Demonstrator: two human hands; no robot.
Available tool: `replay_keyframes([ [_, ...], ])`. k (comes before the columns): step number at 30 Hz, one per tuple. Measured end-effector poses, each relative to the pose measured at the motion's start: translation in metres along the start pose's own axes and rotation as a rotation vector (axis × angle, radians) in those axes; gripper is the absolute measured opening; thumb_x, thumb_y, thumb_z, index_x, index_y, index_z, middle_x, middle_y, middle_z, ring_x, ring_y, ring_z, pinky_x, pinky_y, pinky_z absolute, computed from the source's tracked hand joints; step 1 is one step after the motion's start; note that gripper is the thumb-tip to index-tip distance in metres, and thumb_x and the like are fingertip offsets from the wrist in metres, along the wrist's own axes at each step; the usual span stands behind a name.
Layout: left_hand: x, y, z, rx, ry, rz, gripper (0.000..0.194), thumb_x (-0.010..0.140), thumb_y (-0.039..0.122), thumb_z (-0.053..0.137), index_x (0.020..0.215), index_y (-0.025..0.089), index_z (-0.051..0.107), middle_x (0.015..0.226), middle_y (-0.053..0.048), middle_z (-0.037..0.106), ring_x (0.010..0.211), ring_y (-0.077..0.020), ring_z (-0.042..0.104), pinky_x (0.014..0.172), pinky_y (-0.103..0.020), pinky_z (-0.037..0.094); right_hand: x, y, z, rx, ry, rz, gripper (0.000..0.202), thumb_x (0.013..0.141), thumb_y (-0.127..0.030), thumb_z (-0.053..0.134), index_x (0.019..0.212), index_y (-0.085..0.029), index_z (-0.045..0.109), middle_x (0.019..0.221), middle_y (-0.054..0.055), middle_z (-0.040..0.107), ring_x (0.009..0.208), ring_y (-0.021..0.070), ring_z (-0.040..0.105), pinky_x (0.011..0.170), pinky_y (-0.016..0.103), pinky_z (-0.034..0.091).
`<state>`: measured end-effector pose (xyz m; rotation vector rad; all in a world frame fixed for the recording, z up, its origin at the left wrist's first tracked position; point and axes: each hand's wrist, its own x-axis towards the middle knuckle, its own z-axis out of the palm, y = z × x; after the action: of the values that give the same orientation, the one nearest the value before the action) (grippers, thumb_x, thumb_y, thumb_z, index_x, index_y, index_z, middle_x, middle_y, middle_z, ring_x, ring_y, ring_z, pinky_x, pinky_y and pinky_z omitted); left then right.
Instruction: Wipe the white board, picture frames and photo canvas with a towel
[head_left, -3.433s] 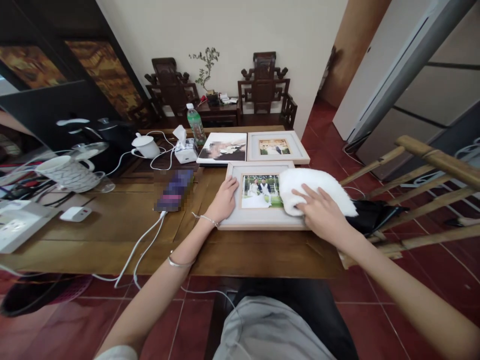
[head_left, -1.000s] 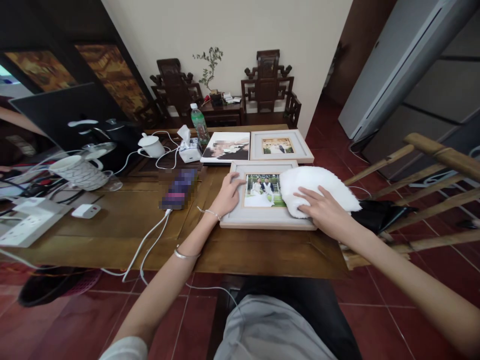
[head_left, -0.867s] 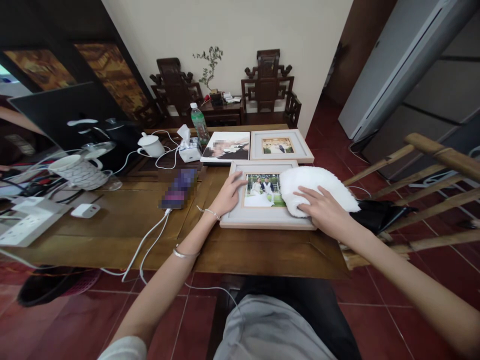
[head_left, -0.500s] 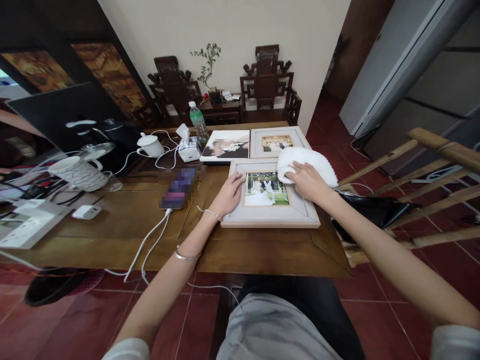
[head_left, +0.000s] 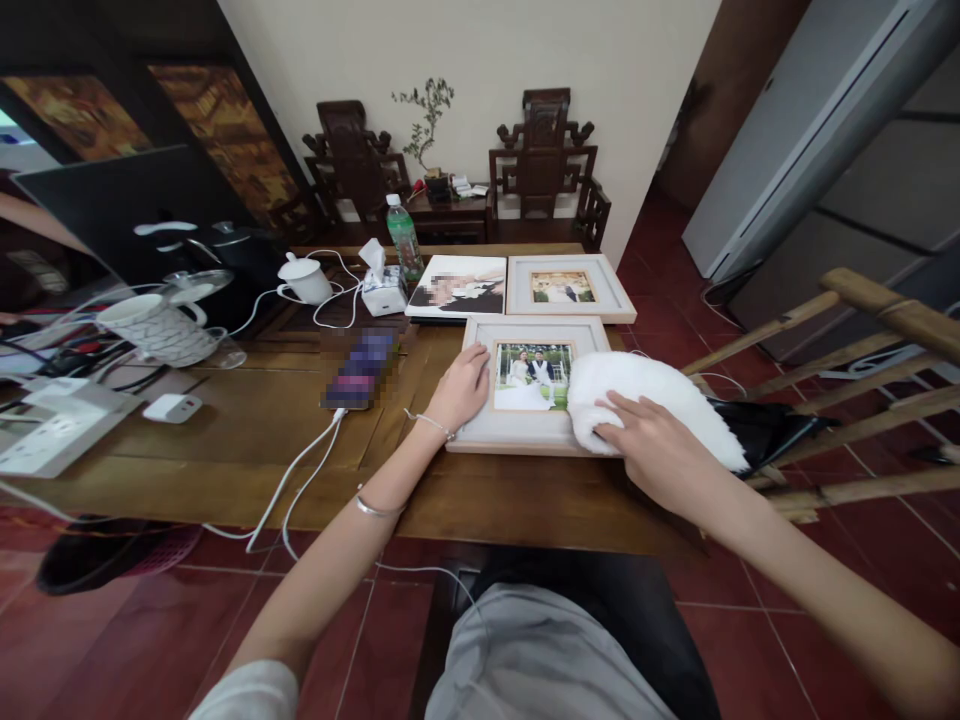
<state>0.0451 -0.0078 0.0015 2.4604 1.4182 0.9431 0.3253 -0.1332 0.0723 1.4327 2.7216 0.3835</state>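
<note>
A pale picture frame [head_left: 472, 440] with a photo of a couple lies flat near the table's front edge. My left hand [head_left: 466, 382] grips its left side, fingers together over the border and the thumb out of sight. On the frame's lower right part rests a fluffy white cloth [head_left: 667, 395], with my right hand [head_left: 651, 440] closed on it. The cloth hides that corner and overhangs the table's right edge. Behind are a second pale picture frame [head_left: 615, 290] and a white-edged photo panel [head_left: 469, 268], side by side.
Left of the frame, a phone [head_left: 360, 370] charges by a white cable. Farther off stand a tissue box [head_left: 385, 292], a green-labelled bottle [head_left: 403, 240], a lidded white cup [head_left: 306, 280], a patterned mug [head_left: 161, 328] and a power strip [head_left: 64, 425]. A wooden chair [head_left: 892, 310] flanks the table's right side.
My right hand has brought the white cloth from the frame's upper right corner down to its lower right corner, nearer to me. My left hand keeps its place on the left border.
</note>
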Motion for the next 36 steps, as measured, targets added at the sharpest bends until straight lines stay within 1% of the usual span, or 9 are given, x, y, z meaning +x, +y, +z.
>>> replay_keyframes([
  [5, -0.002, -0.004, 0.0, -0.009, -0.063, 0.018, 0.04, 0.095, 0.025, 0.044, 0.128, 0.01, 0.059, 0.141, -0.018, 0.055, 0.138, -0.0294, 0.045, 0.118, -0.048, 0.036, 0.025, 0.004, 0.0, -0.019, -0.033, 0.062, 0.047, 0.071, 0.0, 0.049, 0.108, -0.016, 0.071, 0.124, 0.019, 0.067, 0.128, 0.0331, 0.053, 0.101, 0.047, 0.042],
  [12, -0.006, -0.011, 0.0, -0.026, -0.108, 0.032, 0.047, 0.096, 0.035, 0.045, 0.134, 0.009, 0.054, 0.147, -0.02, 0.048, 0.144, -0.0313, 0.036, 0.119, -0.05, 0.031, 0.075, 0.033, 0.012, -0.023, 0.009, 0.113, 0.04, 0.079, -0.003, 0.048, 0.112, -0.012, 0.068, 0.125, 0.021, 0.065, 0.129, 0.0333, 0.051, 0.1, 0.047, 0.041],
  [15, -0.006, -0.011, 0.001, -0.029, -0.114, 0.03, 0.045, 0.097, 0.032, 0.042, 0.135, 0.009, 0.054, 0.147, -0.019, 0.049, 0.145, -0.0307, 0.035, 0.12, -0.051, 0.03, 0.068, 0.032, 0.017, -0.01, 0.003, 0.077, 0.044, 0.077, 0.001, 0.046, 0.114, -0.011, 0.068, 0.132, 0.022, 0.061, 0.134, 0.0338, 0.047, 0.104, 0.049, 0.038],
  [19, -0.004, -0.008, 0.003, -0.018, -0.086, 0.002, 0.045, 0.098, 0.029, 0.037, 0.134, 0.008, 0.054, 0.147, -0.019, 0.049, 0.145, -0.0298, 0.035, 0.121, -0.05, 0.028, 0.032, 0.012, 0.01, 0.013, -0.04, 0.035, 0.051, 0.069, 0.005, 0.047, 0.113, -0.012, 0.068, 0.139, 0.022, 0.056, 0.137, 0.038, 0.043, 0.106, 0.054, 0.036],
  [22, -0.003, -0.005, 0.003, -0.013, -0.083, 0.016, 0.045, 0.099, 0.029, 0.036, 0.134, 0.006, 0.054, 0.148, -0.021, 0.048, 0.145, -0.0296, 0.035, 0.121, -0.049, 0.028, 0.008, 0.003, -0.001, 0.081, -0.032, -0.003, 0.054, 0.064, 0.006, 0.046, 0.108, -0.015, 0.069, 0.136, 0.02, 0.059, 0.131, 0.0346, 0.05, 0.104, 0.048, 0.04],
  [25, -0.004, -0.004, 0.001, -0.019, -0.093, 0.029, 0.045, 0.099, 0.028, 0.037, 0.136, 0.006, 0.052, 0.151, -0.021, 0.043, 0.146, -0.0296, 0.032, 0.121, -0.048, 0.027, 0.003, 0.013, -0.009, 0.164, 0.021, 0.024, 0.052, 0.063, 0.005, 0.045, 0.104, -0.017, 0.068, 0.136, 0.017, 0.06, 0.116, 0.0279, 0.061, 0.096, 0.037, 0.046],
  [27, -0.004, -0.003, 0.0, -0.021, -0.1, 0.034, 0.045, 0.1, 0.027, 0.036, 0.136, 0.005, 0.052, 0.152, -0.022, 0.042, 0.147, -0.0301, 0.03, 0.122, -0.049, 0.026, 0.014, 0.026, -0.008, 0.172, 0.11, 0.06, 0.05, 0.068, 0.006, 0.042, 0.106, -0.016, 0.066, 0.145, 0.016, 0.052, 0.122, 0.0278, 0.057, 0.097, 0.038, 0.046],
  [30, -0.004, -0.004, 0.0, -0.012, -0.113, 0.049, 0.046, 0.1, 0.026, 0.035, 0.136, 0.004, 0.051, 0.151, -0.022, 0.043, 0.148, -0.0298, 0.029, 0.122, -0.049, 0.026, 0.049, 0.041, 0.003, 0.109, 0.22, 0.119, 0.054, 0.075, 0.008, 0.036, 0.116, -0.012, 0.064, 0.155, 0.018, 0.039, 0.141, 0.0305, 0.037, 0.109, 0.048, 0.036],
  [36, -0.006, -0.008, -0.001, 0.005, -0.105, 0.057, 0.046, 0.1, 0.025, 0.032, 0.136, 0.004, 0.052, 0.152, -0.022, 0.043, 0.146, -0.0273, 0.034, 0.122, -0.047, 0.027, 0.109, 0.04, 0.029, -0.023, 0.05, 0.094, 0.057, 0.078, 0.007, 0.041, 0.127, -0.013, 0.062, 0.146, 0.018, 0.05, 0.137, 0.0352, 0.041, 0.109, 0.051, 0.032],
])
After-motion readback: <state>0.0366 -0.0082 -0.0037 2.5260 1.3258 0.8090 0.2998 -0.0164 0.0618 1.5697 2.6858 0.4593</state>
